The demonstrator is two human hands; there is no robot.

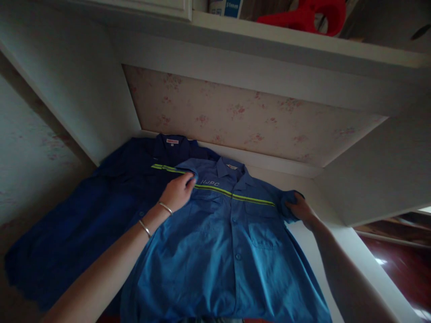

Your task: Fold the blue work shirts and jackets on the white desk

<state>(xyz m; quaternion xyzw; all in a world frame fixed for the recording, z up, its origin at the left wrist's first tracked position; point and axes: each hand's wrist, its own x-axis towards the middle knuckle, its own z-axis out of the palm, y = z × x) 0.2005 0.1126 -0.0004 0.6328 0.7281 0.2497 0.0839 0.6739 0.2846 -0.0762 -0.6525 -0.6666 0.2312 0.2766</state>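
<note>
A blue short-sleeved work shirt (215, 237) lies front up before me, its collar pointing away and a yellow-green stripe running across the chest. Small letters show above the stripe on the left side. My left hand (178, 192), with two bangles on the wrist, is closed on the shirt's left-side sleeve. At the other sleeve, my right hand (299, 208) grips the fabric near the cuff. Partly beneath the shirt, to the left, lies a darker navy garment (101, 211) with a collar label. The lower hem of the blue shirt runs out of view at the bottom.
Both garments lie on a white surface (305, 233) inside a recess with a floral back panel (229, 110). White side walls stand left and right. Overhead, a shelf (296, 47) holds a red plastic object (303, 18) and a box marked in blue (225, 8).
</note>
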